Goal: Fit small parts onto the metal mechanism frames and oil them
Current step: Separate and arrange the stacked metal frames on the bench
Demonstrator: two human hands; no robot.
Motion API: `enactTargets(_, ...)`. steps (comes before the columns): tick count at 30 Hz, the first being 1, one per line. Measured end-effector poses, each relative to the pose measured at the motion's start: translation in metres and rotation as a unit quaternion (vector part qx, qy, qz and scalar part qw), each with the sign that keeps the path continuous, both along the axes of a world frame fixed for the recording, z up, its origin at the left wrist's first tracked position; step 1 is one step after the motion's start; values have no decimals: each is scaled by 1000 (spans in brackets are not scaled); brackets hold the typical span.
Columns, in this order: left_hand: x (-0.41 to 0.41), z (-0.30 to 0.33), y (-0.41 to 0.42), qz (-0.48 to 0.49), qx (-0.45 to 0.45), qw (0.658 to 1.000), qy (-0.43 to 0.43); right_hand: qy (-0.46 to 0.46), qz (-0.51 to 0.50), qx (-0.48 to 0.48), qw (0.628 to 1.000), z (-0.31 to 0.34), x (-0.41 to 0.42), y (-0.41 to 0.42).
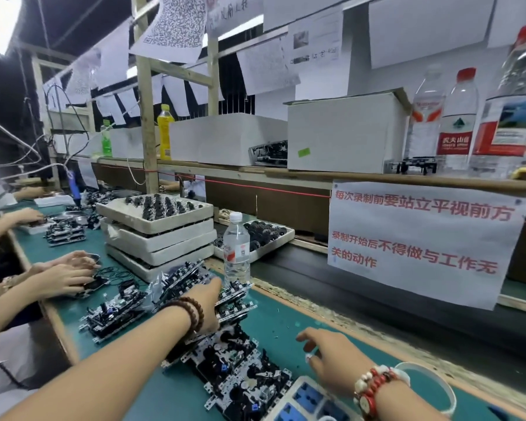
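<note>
Two hands over stacked metal mechanism frames on a green bench mat.

The left hand [207,302] reaches into a pile of frames [236,302] at frame centre, its fingers hidden, so its grip cannot be told; the right hand [331,354], lower right, hovers with fingers loosely spread, holding nothing. More frames [234,369] lie below centre. Four foam trays [158,238] stack behind, one water bottle [236,247] beside them. The green mat [286,311] borders a conveyor; three bottles stand upper right, cut off.

My head camera looks forward and down, close over the green bench [289,317]; shelf [286,173] fills the frame's upper half.
</note>
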State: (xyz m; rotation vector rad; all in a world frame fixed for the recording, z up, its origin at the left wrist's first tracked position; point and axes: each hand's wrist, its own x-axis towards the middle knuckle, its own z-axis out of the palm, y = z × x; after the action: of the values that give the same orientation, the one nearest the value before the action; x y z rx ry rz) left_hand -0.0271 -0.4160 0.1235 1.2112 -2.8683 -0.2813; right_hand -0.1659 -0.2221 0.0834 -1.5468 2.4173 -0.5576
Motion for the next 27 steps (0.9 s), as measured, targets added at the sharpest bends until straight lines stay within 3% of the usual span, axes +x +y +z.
enactTargets(9, -14, -23, 8, -81, -71, 988, -109, -10, -12, 27, 1000, -13, -11, 18)
enactTargets(13, -20, -35, 20, -92, -169, 971, -141, -18, -16, 43, 999, -17, -16, 24)
enactTargets(18, -23, -59, 34, -91, -272, 953, -103, -25, -21, 46, 998, -17, -15, 26)
enactTargets(27, -31, -72, 34, -41, -270, 957, -98, -36, -30, 30, 998, -17, -17, 27)
